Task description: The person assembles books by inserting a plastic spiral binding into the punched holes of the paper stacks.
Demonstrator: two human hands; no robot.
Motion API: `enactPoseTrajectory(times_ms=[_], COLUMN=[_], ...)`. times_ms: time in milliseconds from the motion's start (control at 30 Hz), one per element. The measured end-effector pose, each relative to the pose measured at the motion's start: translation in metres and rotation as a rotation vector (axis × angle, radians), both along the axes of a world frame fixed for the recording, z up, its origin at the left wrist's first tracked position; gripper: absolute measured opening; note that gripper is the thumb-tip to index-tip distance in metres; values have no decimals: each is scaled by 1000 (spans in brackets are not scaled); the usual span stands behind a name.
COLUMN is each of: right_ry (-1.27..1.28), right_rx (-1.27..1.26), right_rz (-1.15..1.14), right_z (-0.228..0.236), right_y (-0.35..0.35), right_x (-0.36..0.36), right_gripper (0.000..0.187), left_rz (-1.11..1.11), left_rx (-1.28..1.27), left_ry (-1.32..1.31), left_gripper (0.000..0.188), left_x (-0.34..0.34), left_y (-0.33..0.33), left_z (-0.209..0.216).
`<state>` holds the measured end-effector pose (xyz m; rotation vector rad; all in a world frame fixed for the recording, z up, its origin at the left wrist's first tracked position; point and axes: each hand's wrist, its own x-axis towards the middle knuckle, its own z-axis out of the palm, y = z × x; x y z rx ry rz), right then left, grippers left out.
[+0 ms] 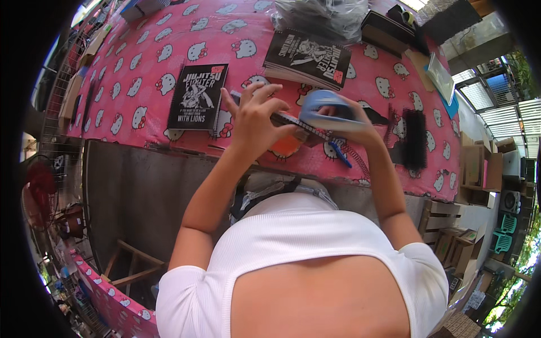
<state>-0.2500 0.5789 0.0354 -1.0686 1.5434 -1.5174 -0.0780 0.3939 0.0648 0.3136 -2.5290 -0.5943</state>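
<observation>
Over the table's near side, my left hand is closed on a black spiral-bound notebook, which is tilted so that mostly its coil-bound edge shows. At the notebook's right end is my right hand, gripping a light blue ring-shaped thing, smeared by motion; its exact kind is unclear. Part of the right fingers hides behind that ring. Below the notebook shows something orange, partly covered. A slim blue tool or pen lies beside a loose dark binding coil under my right wrist.
Left of my hands lies a black notebook; a stack of similar notebooks is beyond them. Black binding coils are bunched at the right. Clear plastic wrap and a black box stand far back on the pink patterned table cover.
</observation>
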Motion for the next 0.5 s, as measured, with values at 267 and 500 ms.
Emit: enactPoseTrajectory(times_ms=[267,500], right_ry=[433,191], right_rx=[111,123], right_rz=[-128,-130], right_z=[-5,-8], right_y=[-39,-61], right_x=[1,-4], right_gripper=[44,49], left_rz=[-62,-23], left_rx=[166,157], left_ry=[-27,161], left_gripper=[33,36], left_x=[8,9], left_y=[-28,-52], left_z=[-12,-15])
